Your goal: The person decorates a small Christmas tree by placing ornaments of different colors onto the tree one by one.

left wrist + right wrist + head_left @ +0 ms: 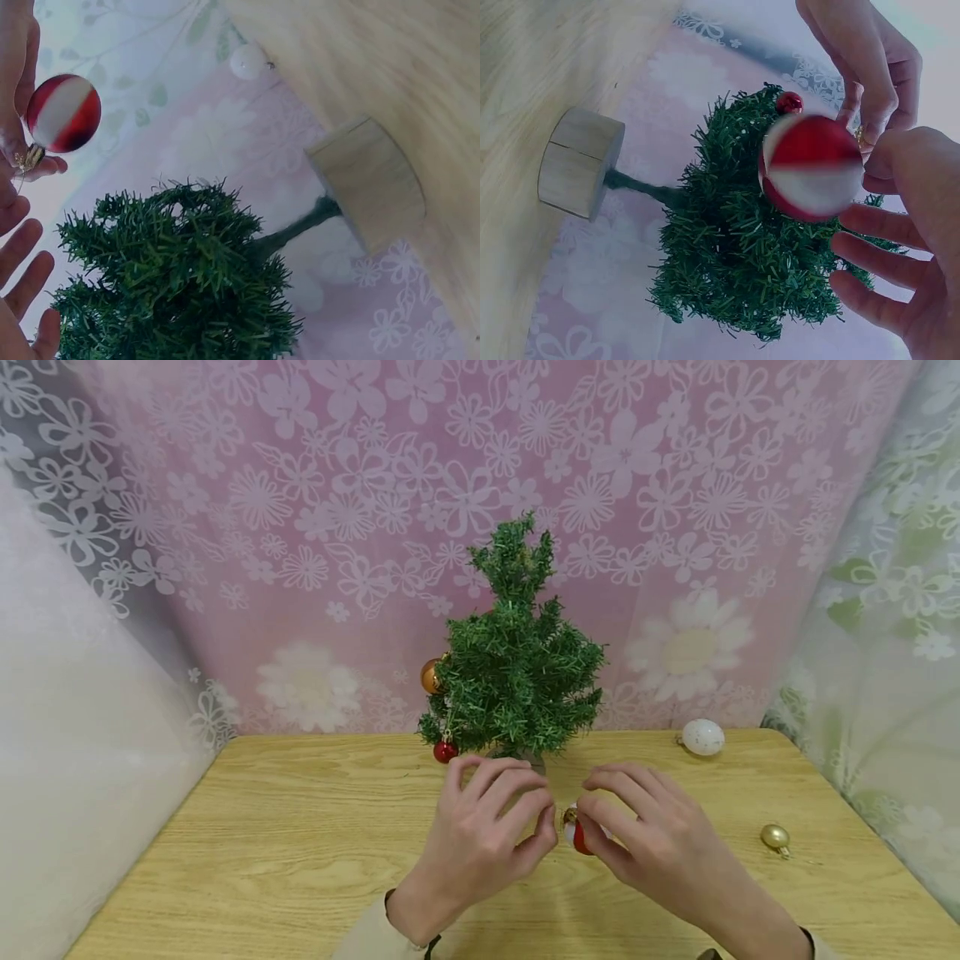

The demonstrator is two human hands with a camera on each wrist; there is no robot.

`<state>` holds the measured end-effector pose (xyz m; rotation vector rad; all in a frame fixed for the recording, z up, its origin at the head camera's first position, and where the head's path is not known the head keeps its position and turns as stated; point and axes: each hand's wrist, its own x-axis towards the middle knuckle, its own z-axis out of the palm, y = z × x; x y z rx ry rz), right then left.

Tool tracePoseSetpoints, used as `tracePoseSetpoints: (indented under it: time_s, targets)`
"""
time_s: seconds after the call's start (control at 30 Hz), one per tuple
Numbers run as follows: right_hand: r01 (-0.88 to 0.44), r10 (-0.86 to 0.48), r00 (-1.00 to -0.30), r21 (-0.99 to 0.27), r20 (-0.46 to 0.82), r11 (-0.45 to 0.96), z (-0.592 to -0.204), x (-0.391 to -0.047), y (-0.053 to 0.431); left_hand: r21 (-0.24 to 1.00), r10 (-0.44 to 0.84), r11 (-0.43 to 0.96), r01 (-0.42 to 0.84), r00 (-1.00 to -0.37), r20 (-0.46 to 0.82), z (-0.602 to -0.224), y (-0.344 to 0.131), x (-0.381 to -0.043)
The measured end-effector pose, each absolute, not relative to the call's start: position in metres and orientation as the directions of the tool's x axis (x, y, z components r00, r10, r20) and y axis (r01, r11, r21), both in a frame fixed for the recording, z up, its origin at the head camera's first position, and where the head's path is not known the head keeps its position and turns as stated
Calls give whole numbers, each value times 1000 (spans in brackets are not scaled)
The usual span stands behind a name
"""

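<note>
In front of a small artificial Christmas tree (517,677), a red and white Christmas bauble (814,169) hangs between my two hands. My right hand (660,835) pinches it near its gold cap (31,156), partly covering the bauble in the head view. Thumb and forefinger of my left hand (487,831) come together at the thin hanging loop above the cap, beside the right fingertips. The other left fingers are loosely bent. Both wrist views show the bauble held off the table, with the tree's wooden base (367,184) standing beyond.
On the tree's left side hang an orange-gold bauble (431,677) and a small red bauble (445,752). A white speckled ornament (702,737) lies at the table's back right, and a small gold bauble (775,836) nearer the right edge. Flowered curtains (465,468) enclose the wooden table (300,827).
</note>
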<state>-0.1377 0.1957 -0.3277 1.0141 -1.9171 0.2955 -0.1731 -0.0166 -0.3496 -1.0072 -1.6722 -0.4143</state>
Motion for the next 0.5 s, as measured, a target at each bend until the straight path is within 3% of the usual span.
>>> tracePoseSetpoints:
  time_s: [0.5]
  targets:
    - [-734,-509,-199,217,837,643,-298,-149,194,-270,417,649,711,-36,908,-316,-16,-178]
